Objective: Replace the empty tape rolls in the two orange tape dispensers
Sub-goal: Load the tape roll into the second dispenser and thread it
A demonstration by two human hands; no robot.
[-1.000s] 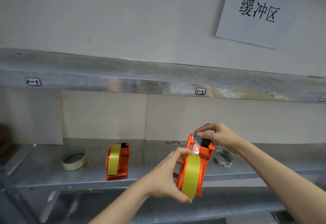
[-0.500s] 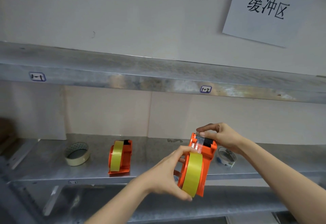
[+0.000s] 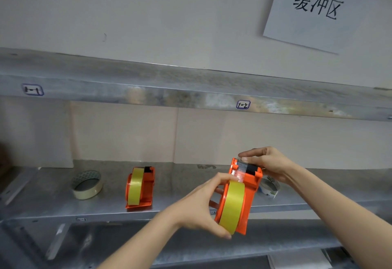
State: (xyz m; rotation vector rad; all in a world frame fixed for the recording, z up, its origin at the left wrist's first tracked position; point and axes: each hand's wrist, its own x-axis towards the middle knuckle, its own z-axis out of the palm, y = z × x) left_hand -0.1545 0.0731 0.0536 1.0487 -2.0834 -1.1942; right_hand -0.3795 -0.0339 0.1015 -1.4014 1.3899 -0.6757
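Observation:
My left hand [image 3: 201, 203] grips an orange tape dispenser [image 3: 249, 186] by its yellow tape roll [image 3: 232, 207], holding it in front of the metal shelf [image 3: 180, 203]. Fingers of my right hand [image 3: 268, 163] pinch the clear tape end at the dispenser's black cutter on top. A second orange dispenser [image 3: 146, 188] with a yellow roll stands upright on the shelf to the left. A pale, nearly empty tape roll [image 3: 87, 185] lies flat further left. Another small whitish roll [image 3: 269, 188] lies on the shelf behind the held dispenser, partly hidden.
An upper metal shelf [image 3: 191, 86] with labels runs overhead. A paper sign [image 3: 322, 7] with handwritten characters hangs on the wall at top right. Shelf brackets [image 3: 55, 241] show below the lower shelf's front edge.
My right hand's fingers have shifted slightly along the top of the held dispenser, pressing the tape end at the cutter. The view has shifted a little; the shelf items have not moved.

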